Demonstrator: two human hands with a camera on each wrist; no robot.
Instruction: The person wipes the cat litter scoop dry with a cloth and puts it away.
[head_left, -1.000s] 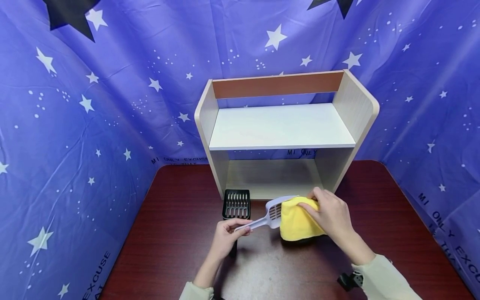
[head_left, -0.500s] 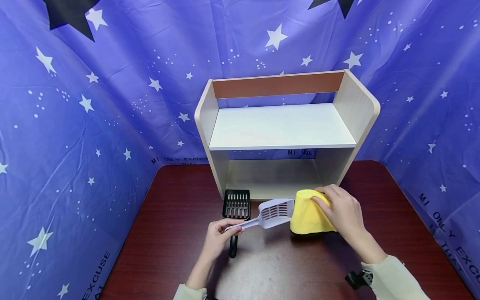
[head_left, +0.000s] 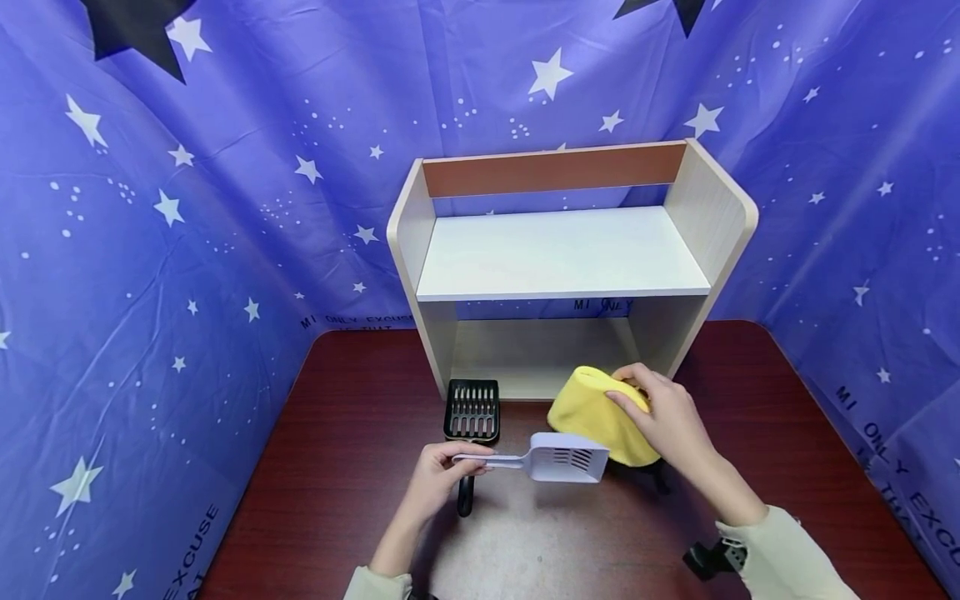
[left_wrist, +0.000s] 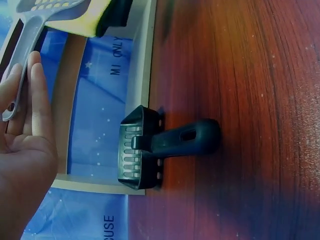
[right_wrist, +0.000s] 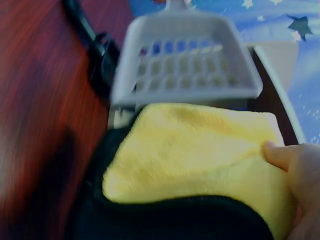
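Observation:
My left hand (head_left: 442, 477) pinches the handle of a pale lilac litter scoop (head_left: 546, 468), held above the table with its slotted head pointing right. In my right hand (head_left: 670, 421) is a folded yellow cloth (head_left: 596, 417), gripped between thumb and fingers at its upper right. A black part (right_wrist: 165, 220) shows under the yellow in the right wrist view. The scoop's head overlaps the cloth's lower left edge in the head view; in the right wrist view its front lip lies right by the cloth. A black slotted scoop (left_wrist: 175, 141) lies on the table beyond my left hand.
A two-tier wooden shelf (head_left: 562, 250) stands at the back of the dark red table (head_left: 360, 417), with the black scoop at its front left corner. Blue star-printed curtains (head_left: 187, 292) hang behind and on both sides. A black wrist strap (head_left: 712, 560) is at the right sleeve.
The cloth, which covered part of the scoop's head, has come off it, gone right, then swung back left. The scoop has turned and dropped nearer me.

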